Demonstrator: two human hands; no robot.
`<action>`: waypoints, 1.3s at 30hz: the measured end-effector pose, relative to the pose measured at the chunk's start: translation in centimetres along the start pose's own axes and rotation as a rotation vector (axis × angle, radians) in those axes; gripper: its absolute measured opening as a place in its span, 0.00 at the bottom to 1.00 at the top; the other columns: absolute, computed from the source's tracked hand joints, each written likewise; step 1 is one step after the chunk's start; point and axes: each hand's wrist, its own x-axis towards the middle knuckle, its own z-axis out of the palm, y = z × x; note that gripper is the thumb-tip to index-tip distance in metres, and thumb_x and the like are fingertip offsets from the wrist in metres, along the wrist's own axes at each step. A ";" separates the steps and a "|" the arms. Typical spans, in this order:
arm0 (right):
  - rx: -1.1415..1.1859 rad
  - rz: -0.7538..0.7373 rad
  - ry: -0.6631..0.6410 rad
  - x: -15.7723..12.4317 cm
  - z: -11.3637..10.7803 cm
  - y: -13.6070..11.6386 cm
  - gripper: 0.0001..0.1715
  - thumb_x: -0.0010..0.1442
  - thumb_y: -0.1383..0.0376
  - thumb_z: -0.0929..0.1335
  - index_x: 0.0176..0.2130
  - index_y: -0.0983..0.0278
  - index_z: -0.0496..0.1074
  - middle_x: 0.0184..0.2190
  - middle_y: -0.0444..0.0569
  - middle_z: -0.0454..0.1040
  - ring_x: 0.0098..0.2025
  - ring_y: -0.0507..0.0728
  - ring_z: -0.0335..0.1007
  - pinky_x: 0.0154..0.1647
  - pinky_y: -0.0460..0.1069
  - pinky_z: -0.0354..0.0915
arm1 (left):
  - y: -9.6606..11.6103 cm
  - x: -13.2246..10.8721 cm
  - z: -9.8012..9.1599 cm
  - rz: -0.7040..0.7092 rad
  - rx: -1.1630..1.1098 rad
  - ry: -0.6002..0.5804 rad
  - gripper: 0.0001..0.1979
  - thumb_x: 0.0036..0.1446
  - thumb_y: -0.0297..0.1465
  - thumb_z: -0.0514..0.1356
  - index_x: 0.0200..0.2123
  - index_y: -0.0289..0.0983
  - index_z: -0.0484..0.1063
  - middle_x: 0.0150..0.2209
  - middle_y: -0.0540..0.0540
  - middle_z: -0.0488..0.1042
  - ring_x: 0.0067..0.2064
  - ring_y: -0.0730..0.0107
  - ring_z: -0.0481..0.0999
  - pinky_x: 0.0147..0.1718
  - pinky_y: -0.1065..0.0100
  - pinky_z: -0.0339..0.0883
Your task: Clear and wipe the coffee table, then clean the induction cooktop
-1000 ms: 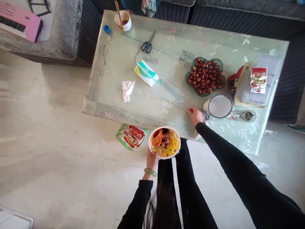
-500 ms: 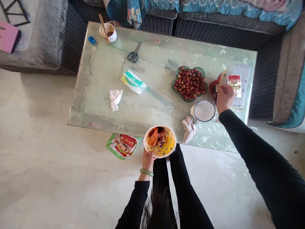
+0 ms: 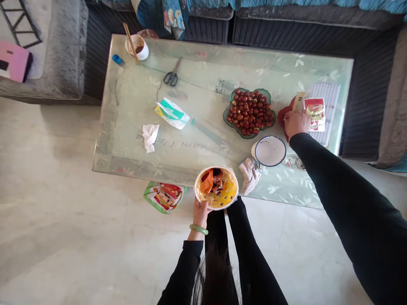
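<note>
- While I stand at the long edge with my body at six o'clock, the rectangular glass-topped coffee table (image 3: 133, 106) spreads ahead of me, with a dark ribbed sofa base (image 3: 286, 31) beyond it and a pale tiled floor (image 3: 63, 241) beneath.
- At six o'clock, the round white-rimmed bowl with a yellow lining (image 3: 229, 195) sits just past the table edge, full of orange and dark wrappers. Its weight seems to rest on my grip, since it overhangs the floor.
- My left hand (image 3: 200, 214) is closed on the bowl's rim from below, fingers curled, with the forearm bent upward.
- My right arm in its black sleeve (image 3: 343, 199) stretches straight out towards two o'clock, reaching across the table.
- My right hand (image 3: 296, 123) is curled, knuckles up, over a red pouch (image 3: 282, 116). I cannot tell whether it grips anything.
- Just beside it at two o'clock lies a clear packet with a red label (image 3: 316, 113).
- Nearby are a scalloped green glass dish of red jujubes (image 3: 226, 118) and a blue-rimmed white enamel cup (image 3: 269, 151).
- A crumpled pale cloth (image 3: 249, 176) lies beside the bowl.
</note>
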 end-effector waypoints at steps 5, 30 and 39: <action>0.108 -0.007 0.084 -1.5 -1.2 -1.6 0.17 0.61 0.67 0.67 0.48 0.63 0.80 0.48 0.60 0.79 0.48 0.63 0.64 0.52 0.59 0.62 | -0.7 -0.7 -1.0 -0.044 -0.020 0.026 0.31 0.46 0.26 0.70 0.56 0.42 0.71 0.48 0.43 0.81 0.49 0.56 0.84 0.44 0.55 0.83; 0.489 -0.163 -0.024 -25.3 13.7 -9.7 0.39 0.58 0.71 0.63 0.68 0.61 0.67 0.66 0.57 0.72 0.67 0.67 0.66 0.71 0.67 0.61 | -16.0 8.7 -10.3 -0.229 0.144 0.114 0.36 0.54 0.24 0.67 0.66 0.42 0.64 0.63 0.35 0.74 0.57 0.50 0.81 0.48 0.48 0.81; 0.590 -0.359 -0.200 -28.7 15.2 -12.9 0.38 0.50 0.75 0.64 0.58 0.59 0.78 0.58 0.52 0.80 0.62 0.66 0.71 0.69 0.65 0.65 | -15.7 11.3 -7.7 -0.225 0.130 0.045 0.36 0.57 0.28 0.69 0.67 0.40 0.63 0.67 0.32 0.70 0.59 0.45 0.79 0.50 0.45 0.80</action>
